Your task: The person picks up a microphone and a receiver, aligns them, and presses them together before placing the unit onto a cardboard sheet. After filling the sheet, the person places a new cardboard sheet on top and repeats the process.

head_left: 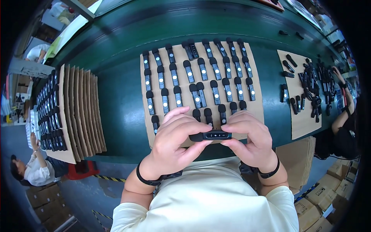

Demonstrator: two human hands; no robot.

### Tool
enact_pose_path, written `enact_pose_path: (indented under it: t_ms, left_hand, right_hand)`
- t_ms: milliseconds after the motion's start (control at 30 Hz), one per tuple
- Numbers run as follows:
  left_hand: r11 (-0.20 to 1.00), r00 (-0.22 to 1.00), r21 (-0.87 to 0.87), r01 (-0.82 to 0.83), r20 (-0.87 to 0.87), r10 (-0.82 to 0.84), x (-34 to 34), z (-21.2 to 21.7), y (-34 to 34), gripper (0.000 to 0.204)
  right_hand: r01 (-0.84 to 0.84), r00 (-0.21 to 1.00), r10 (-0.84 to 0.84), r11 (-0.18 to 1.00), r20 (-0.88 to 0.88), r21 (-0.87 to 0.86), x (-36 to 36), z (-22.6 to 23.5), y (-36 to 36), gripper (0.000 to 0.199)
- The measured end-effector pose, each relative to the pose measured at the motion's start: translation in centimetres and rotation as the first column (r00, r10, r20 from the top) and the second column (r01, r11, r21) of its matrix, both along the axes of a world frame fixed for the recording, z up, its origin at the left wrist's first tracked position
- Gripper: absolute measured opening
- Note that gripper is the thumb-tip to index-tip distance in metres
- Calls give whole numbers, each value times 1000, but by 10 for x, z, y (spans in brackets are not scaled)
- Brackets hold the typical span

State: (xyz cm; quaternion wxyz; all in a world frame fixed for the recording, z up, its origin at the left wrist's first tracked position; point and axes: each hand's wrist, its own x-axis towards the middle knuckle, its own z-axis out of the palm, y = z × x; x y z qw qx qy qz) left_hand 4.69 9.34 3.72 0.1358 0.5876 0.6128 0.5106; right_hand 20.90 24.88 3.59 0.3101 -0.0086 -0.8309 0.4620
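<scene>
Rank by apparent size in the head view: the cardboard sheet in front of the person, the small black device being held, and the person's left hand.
1. Cardboard sheet
2. Left hand, though nearness to the camera enlarges it
3. Small black device

A single head-worn fisheye view looks steeply down from close above the long dark-green bench (116, 112), facing forward across it; straight edges bow toward the dark rim.

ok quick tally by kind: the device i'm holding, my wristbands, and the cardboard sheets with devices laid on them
black device, held by left hand and right hand: 1
black wristbands: 2
cardboard sheets with devices on them: 3
total: 6
</scene>
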Motion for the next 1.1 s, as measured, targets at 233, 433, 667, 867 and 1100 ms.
enact_pose_path:
  t_ms: [233,433,667,867,1100]
  left_hand:
    - [996,998,67,-51,-42,54,0,3,3,30]
    - [999,999,23,-48,15,48,3,-5,4,26]
    - [997,999,-73,-12,-34,10,6,-8,7,27]
    - [970,974,-89,-225,-56,221,-20,-4,-22,25]
    - [872,871,-112,-476,-197,451,-57,-19,-74,22]
  right_hand:
    - [-1,999,3,999,-39,47,-3,-4,0,28]
    - [44,997,-50,993,-51,-108,-5,-2,-10,26]
    - [-25,999,24,999,-32,-30,-1,-3,-6,28]
    - [165,976,-180,978,121,124,36,-13,22,30]
    - [184,910,-366,778,195,600,87,-37,39,33]
